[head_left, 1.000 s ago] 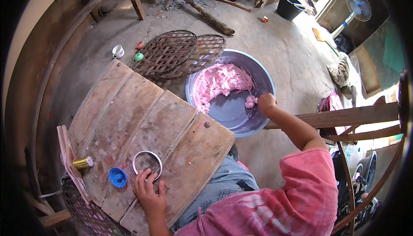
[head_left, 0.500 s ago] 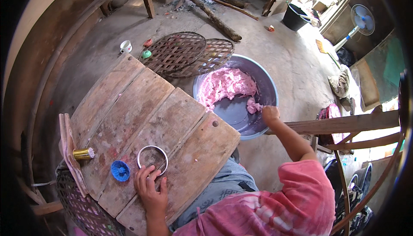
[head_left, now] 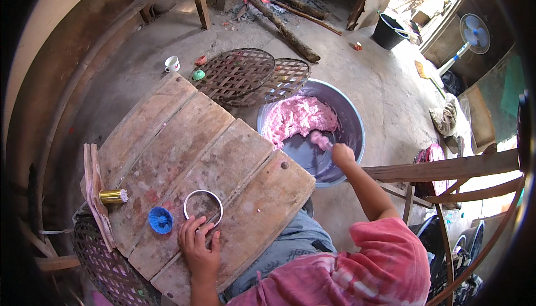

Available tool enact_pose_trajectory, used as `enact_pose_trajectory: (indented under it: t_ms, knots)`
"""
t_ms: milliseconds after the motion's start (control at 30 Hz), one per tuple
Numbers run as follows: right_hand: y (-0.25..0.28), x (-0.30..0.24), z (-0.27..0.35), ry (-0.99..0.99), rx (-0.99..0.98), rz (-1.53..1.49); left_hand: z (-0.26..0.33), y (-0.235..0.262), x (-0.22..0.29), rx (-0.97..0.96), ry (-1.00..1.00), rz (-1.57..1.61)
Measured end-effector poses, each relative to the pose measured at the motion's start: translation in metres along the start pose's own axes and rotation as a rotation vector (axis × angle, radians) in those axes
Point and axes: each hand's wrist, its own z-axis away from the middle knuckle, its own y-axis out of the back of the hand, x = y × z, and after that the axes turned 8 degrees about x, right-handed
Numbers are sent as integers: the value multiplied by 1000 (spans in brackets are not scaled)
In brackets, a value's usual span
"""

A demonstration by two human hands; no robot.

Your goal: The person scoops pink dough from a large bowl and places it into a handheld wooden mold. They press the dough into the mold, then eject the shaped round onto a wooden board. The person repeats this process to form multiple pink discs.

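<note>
My right hand (head_left: 342, 154) is closed round the handle of a utensil (head_left: 320, 139) whose end is coated in sticky pink dough; its exact kind is hidden. It hangs over the right side of a grey-blue basin (head_left: 362, 138), where a large mass of pink dough (head_left: 298, 117) lies against the far and left walls. On the wooden plank table (head_left: 251, 163), my left hand (head_left: 200, 250) lies flat with its fingers apart, fingertips touching the near edge of a thin white ring (head_left: 221, 208). Left of the ring sits a blue fluted mould (head_left: 161, 220).
A gold cylinder (head_left: 114, 196) lies against wooden strips (head_left: 92, 189) at the table's left edge. Past the table are woven bamboo trays (head_left: 234, 74), a green mould (head_left: 198, 75) and a white cup (head_left: 172, 64). Logs (head_left: 282, 29) burn at the back. A wooden beam (head_left: 446, 163) runs at right.
My right hand has moved slightly left and nearer to me, carrying the dough-coated utensil across the basin. My left hand stays at the ring. The whole view has shifted a little.
</note>
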Motion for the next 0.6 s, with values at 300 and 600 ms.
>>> enact_pose_trajectory:
  t_ms: [300, 600]
  knots:
    - [25, 8, 3, 42, 4, 141, 1, 1, -1, 8, -13, 18]
    - [84, 24, 19, 67, -112, 205, 3, 0, -1, 20, -1, 2]
